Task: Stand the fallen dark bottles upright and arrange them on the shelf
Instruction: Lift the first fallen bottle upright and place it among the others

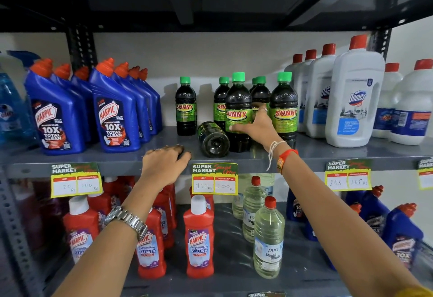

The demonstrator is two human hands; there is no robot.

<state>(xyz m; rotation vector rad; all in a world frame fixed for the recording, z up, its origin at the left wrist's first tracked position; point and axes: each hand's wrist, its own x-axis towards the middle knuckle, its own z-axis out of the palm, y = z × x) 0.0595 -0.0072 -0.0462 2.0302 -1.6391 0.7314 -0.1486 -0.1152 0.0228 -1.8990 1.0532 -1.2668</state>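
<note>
I see one fallen dark bottle (212,139) lying on its side on the grey shelf (328,151), its base turned toward me and its neck pointing back into the row. My right hand (254,125) sits just at its 2 o'clock, wrapped around the front upright dark bottle (238,111): the thumb lies across the green label and the fingers curl behind it, so the hand is clamped on that bottle. The fallen one touches or nearly touches this bottle's lower left side.

My left hand (165,160) lies at the fallen bottle's 8 o'clock, palm down on the shelf's front edge, fingers together and curled over something small and dark that I cannot make out.

More upright dark bottles with green caps stand around: a single one (185,107) at the fallen bottle's 11 o'clock, one (284,109) at 2 o'clock just beyond my right hand, and others (260,92) crowded behind. Blue toilet-cleaner bottles (112,114) fill the 9 o'clock side, white bottles with red caps (353,100) the 3 o'clock side. A price tag (214,178) hangs from the shelf edge directly below the fallen bottle.
</note>
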